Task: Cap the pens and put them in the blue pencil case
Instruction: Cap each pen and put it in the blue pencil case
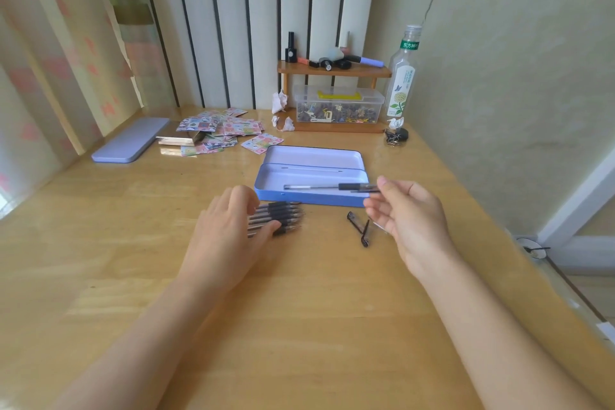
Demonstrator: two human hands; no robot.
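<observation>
On the surface (299,309), the open blue case (309,198) lies far of centre with one capped pen (329,187) inside. Uncapped pens (283,217) lie near it. Left hand (229,230) rests spread on them, likely picking one. Right hand (406,213) hovers loosely curled, empty as far as shows, above loose caps (360,228); capping seemingly comes next.

A pale wooden desk (299,326) fills the lower frame, glossy with daylight. Behind it, top centre, hang white vertical panels (266,10) split by dark gaps. A pink-patterned curtain (50,60) covers the upper left. A yellowish-green wall (515,76) with a thin crack takes the upper right, white trim (579,196) at right edge.
</observation>
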